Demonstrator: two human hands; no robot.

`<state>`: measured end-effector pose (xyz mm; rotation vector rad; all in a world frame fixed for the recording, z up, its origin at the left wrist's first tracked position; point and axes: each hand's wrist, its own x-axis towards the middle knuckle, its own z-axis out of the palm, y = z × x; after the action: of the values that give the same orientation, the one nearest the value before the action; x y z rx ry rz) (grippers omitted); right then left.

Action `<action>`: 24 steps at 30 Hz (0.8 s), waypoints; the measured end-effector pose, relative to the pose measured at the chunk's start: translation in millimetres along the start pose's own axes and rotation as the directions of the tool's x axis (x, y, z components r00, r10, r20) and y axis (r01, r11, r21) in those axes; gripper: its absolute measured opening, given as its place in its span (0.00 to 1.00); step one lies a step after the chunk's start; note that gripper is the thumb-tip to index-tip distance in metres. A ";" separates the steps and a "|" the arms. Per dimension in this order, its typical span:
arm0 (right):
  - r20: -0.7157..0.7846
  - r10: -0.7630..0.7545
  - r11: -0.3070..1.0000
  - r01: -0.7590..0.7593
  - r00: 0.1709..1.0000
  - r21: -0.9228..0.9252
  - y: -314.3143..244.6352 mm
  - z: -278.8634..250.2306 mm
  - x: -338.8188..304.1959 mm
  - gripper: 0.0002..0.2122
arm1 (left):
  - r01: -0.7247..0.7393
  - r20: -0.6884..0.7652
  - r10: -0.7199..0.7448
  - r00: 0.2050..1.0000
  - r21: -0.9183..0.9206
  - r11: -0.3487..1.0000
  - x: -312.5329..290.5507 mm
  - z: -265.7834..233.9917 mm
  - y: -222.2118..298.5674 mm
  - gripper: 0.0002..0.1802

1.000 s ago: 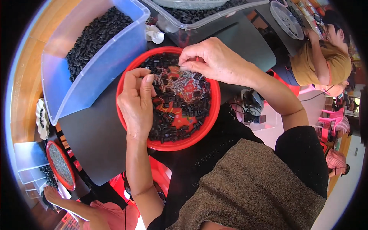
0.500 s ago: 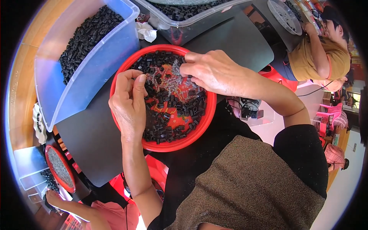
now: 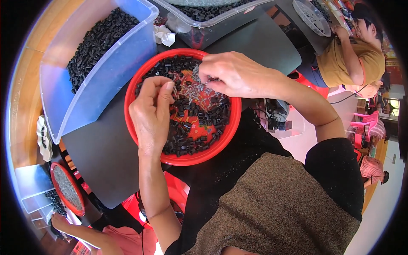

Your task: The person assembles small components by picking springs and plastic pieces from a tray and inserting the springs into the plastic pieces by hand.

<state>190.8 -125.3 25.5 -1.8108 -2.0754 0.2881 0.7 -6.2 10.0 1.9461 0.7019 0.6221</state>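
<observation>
A round red tray [image 3: 236, 127] holds many small black hollow plastic parts [image 3: 182, 146] and a heap of small metal springs [image 3: 193, 90]. Over its left side is my left hand [image 3: 151, 110], thumb and forefinger pinched together; whatever lies between them is hidden. My right hand [image 3: 233, 75] comes in over the far right rim, its fingers curled together just above the springs. A small thing may be in its fingertips, but I cannot make it out. The two hands are apart.
A blue-sided clear bin [image 3: 108, 63] of black parts stands at the far left, a second clear bin [image 3: 204, 32] beyond the tray. Crumpled white paper [image 3: 164, 35] lies between them. One person [image 3: 348, 59] sits at far right; another person's arm [image 3: 80, 231] shows at near left.
My left hand has moved right, toward my right hand. My right hand has shifted slightly, its fingers curled more tightly over the springs.
</observation>
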 end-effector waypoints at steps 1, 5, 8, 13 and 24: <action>0.000 0.067 0.983 -0.066 0.998 0.173 -3.8 -4.4 3.3 0.05 | 0.020 0.039 -0.019 0.999 -0.029 0.999 -0.6 -0.4 0.0 0.07; -0.024 0.224 0.811 -0.172 0.974 0.559 -21.5 -5.0 6.5 0.06 | 0.105 0.231 -0.069 0.970 -0.146 0.984 -1.1 -3.4 0.5 0.09; -0.026 0.307 0.667 -0.195 0.951 0.719 -26.3 1.2 4.3 0.03 | 0.127 0.320 -0.027 0.947 -0.294 0.947 -1.8 -3.2 -2.2 0.09; -0.186 0.273 0.715 -0.070 0.944 0.695 -31.4 10.9 2.1 0.04 | 0.206 0.388 -0.012 0.922 -0.462 0.863 0.2 -6.1 -7.1 0.09; 0.025 0.211 0.626 -0.155 0.977 0.764 -21.3 7.6 -17.2 0.10 | -0.315 0.105 0.297 0.949 0.266 0.911 -19.3 11.5 32.2 0.04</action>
<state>170.2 -144.8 24.4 -1.4319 -1.3580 0.9859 1.8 -39.2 31.2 2.3571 0.4653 0.6763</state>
